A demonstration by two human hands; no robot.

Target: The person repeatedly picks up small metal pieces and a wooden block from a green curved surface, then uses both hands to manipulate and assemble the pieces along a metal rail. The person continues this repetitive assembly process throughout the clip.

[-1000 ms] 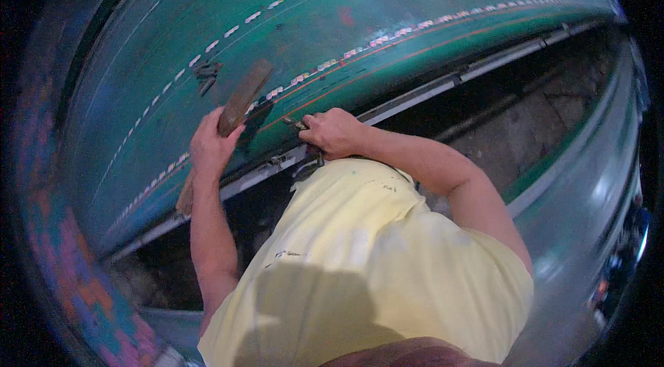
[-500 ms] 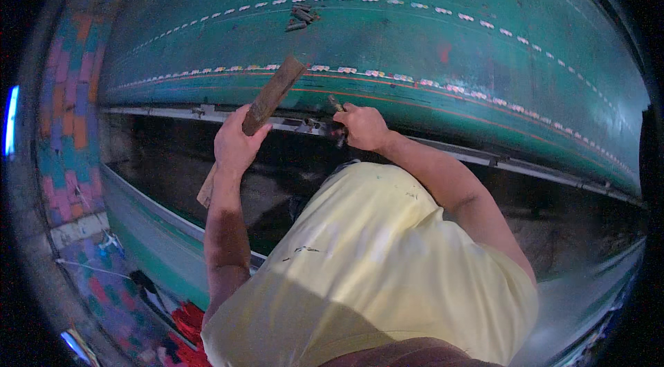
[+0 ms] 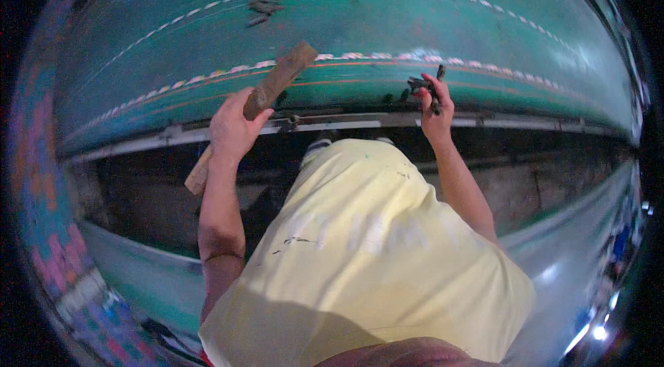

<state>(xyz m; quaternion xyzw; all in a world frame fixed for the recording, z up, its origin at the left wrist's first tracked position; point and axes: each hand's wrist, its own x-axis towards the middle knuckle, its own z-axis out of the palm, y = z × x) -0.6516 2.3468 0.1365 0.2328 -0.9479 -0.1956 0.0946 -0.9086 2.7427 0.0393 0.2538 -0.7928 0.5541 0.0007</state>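
My left hand (image 3: 230, 125) is wrapped round a long flat wooden strip (image 3: 285, 78), slanted with its upper end over the green table (image 3: 360, 25). The strip's lower end shows beside my left wrist. Farther right, above the table's near edge, my right hand (image 3: 440, 106) is closed round several short dark pieces (image 3: 423, 85). One piece stands up between the fingers; blur hides what kind they are. A small heap of similar dark pieces (image 3: 261, 10) lies on the table, beyond the wooden strip.
Two rows of small pale printed marks run along the table. A metal rail (image 3: 346, 120) lines its near edge. Behind me stands another green surface (image 3: 138, 270), across a dark gap. Multicoloured paving (image 3: 52, 249) lies at the left.
My right hand has moved right from near the rail, and the dark pieces in it now show clearly. My left hand keeps its grip on the wooden strip. The whole view has shifted.
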